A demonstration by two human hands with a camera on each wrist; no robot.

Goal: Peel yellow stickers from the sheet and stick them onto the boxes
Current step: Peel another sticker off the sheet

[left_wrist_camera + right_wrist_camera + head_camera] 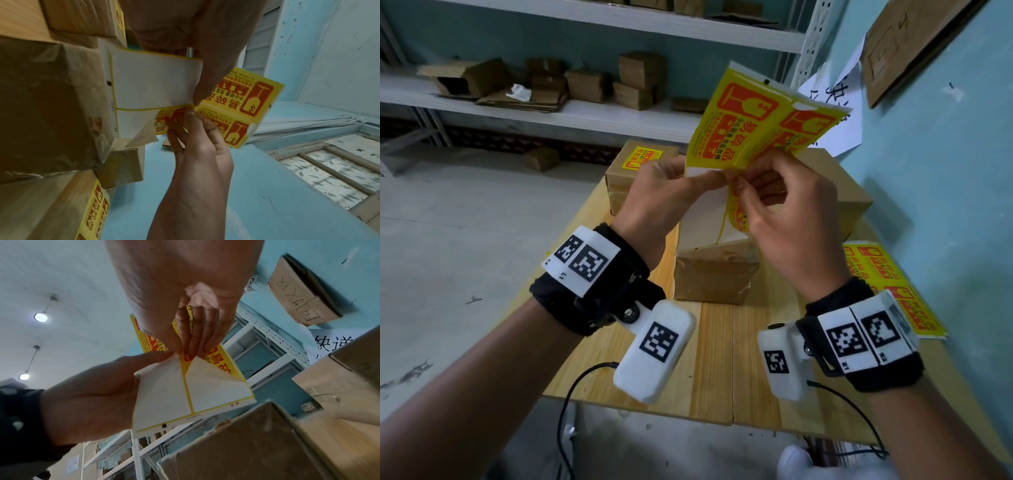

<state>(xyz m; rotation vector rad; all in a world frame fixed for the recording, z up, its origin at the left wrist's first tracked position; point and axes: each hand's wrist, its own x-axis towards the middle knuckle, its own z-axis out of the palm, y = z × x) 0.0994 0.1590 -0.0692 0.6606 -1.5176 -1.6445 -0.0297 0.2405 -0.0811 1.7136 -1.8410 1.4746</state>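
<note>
I hold a sticker sheet (753, 126) upright over the table; it carries yellow stickers with red print, and its lower part is bare white backing (152, 81). My left hand (709, 178) pinches the backing between thumb and fingers. Right beside it, my right hand (738, 186) pinches the corner of a yellow sticker (164, 120), which is partly peeled off the backing (213, 379). Under my hands stands a plain taped cardboard box (715, 274). Behind it at the left, another box (626, 171) has a yellow sticker (641, 158) on top. A third box (849, 198) stands at the right.
A second sticker sheet (887, 284) lies on the wooden table (719, 359) at the right, by the blue wall. White shelves (599, 113) with several small cartons stand behind. Grey floor lies to the left of the table. Cables hang from both wrist cameras.
</note>
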